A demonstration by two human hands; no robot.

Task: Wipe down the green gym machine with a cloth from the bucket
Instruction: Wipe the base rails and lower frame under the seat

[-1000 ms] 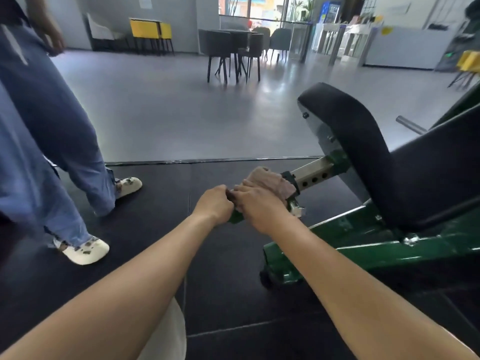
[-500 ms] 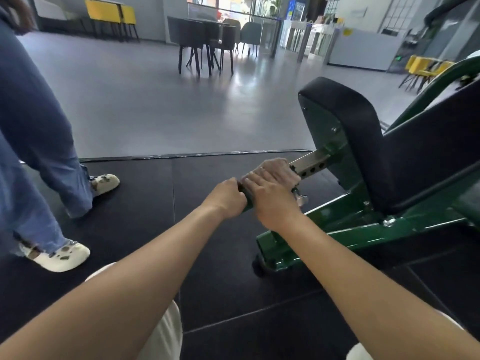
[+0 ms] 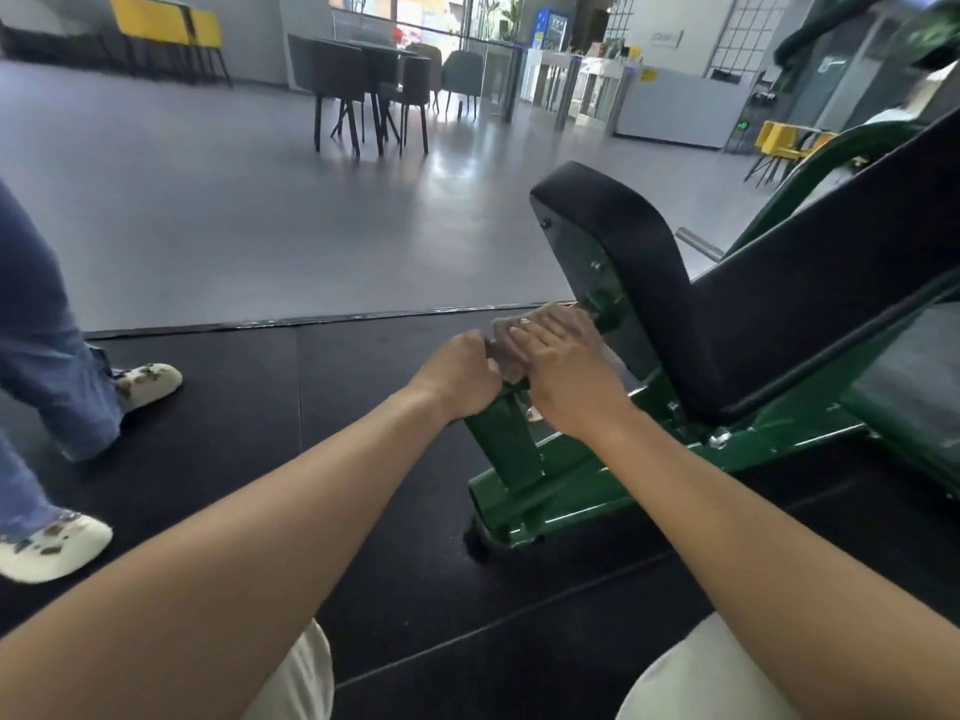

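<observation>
Crouched on a black floor mat [image 3: 208, 418] at the front end of the green gym machine [image 3: 571, 485], just below its black seat pad [image 3: 613, 226]. Shared the mat with a bystander in blue jeans [image 3: 47, 345] and white slippers [image 3: 150, 381], at far left. Closed left hand [image 3: 457, 379] in a fist round the top of the machine's green post [image 3: 506, 444]. Curled right hand [image 3: 566, 379] over the cloth [image 3: 501, 350], pressed against the machine above that post, touching the left fist. Showed only a crumpled edge of cloth between both hands.

Count recorded: one green machine [image 3: 571, 491], 3 o'clock; one cloth [image 3: 501, 356]; two hands, left hand [image 3: 457, 379] and right hand [image 3: 566, 376]; two white shoes [image 3: 148, 384], 9 o'clock.
</observation>
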